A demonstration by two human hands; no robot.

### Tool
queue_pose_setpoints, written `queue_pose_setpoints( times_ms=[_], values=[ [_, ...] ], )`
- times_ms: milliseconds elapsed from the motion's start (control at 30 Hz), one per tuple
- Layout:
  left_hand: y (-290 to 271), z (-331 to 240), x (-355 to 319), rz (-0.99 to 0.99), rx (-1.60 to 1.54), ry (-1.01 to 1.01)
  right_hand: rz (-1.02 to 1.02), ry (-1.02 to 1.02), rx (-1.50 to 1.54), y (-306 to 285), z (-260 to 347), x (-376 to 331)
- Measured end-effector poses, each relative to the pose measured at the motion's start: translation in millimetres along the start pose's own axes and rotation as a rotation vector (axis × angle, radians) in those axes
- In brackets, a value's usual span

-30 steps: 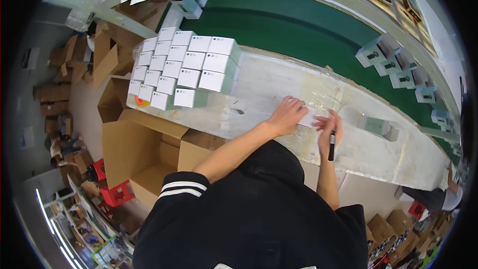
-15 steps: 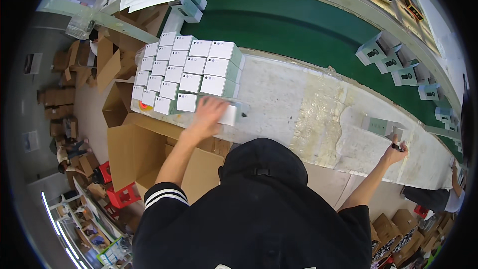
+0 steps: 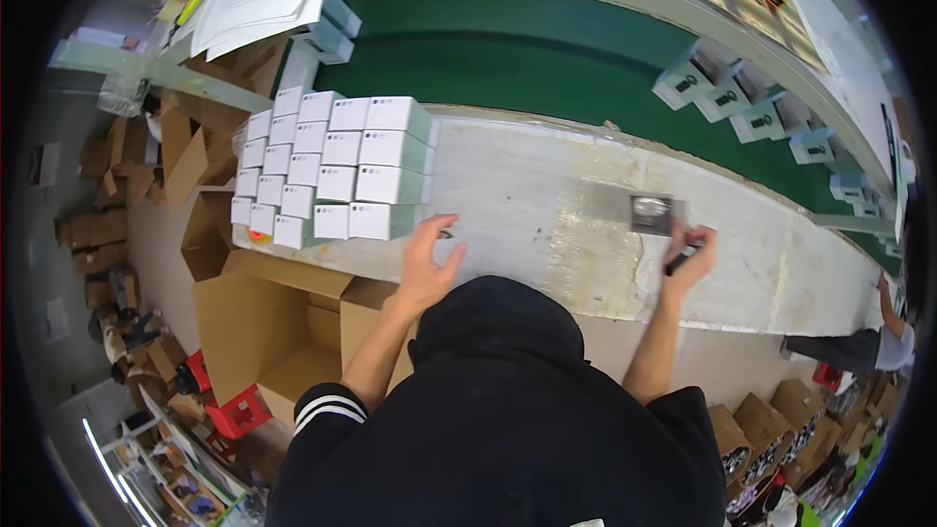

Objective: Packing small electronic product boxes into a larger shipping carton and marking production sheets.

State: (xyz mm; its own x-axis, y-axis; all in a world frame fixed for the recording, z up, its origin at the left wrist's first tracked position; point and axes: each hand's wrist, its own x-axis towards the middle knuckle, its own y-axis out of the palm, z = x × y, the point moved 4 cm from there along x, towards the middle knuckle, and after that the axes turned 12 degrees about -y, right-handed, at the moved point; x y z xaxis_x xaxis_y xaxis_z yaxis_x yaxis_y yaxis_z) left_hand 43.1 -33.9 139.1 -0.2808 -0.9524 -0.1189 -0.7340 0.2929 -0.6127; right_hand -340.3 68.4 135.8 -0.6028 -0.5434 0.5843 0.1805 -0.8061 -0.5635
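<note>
My left hand [image 3: 429, 268] is open over the worktable, fingers apart, just right of the front end of a block of small white boxes with pale green sides [image 3: 337, 182]. My right hand [image 3: 691, 259] is closed around a black pen-like tool, seemingly a marker pen [image 3: 684, 258]. At that hand's fingertips is a box [image 3: 651, 216] with a dark, motion-blurred face; whether the fingers grip it or only push it, I cannot tell. The boxes at the left stand packed in close rows with their white ends up.
A cardboard carton [image 3: 264, 327] stands with its flaps apart below the table's left front edge. Behind the pale worktable [image 3: 508, 171] runs a green belt [image 3: 488, 49]. Several boxes [image 3: 727, 98] hang over its far right side. Papers [image 3: 264, 0] lie at the upper left. Another person [image 3: 869, 342] is at the far right.
My left hand has let go of a white box, now at the front right of the block, and opened. The right hand and the box by it have moved left.
</note>
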Motion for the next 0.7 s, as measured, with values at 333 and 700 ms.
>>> queue_pose_setpoints(
  times_ms=[333,700],
  values=[
    [125,18,44,0.337,-0.647,-0.370,0.390,0.391,0.618,76,79,-99],
    [106,15,57,0.514,-0.574,-0.218,0.521,0.054,0.869,105,83,-59]
  ],
)
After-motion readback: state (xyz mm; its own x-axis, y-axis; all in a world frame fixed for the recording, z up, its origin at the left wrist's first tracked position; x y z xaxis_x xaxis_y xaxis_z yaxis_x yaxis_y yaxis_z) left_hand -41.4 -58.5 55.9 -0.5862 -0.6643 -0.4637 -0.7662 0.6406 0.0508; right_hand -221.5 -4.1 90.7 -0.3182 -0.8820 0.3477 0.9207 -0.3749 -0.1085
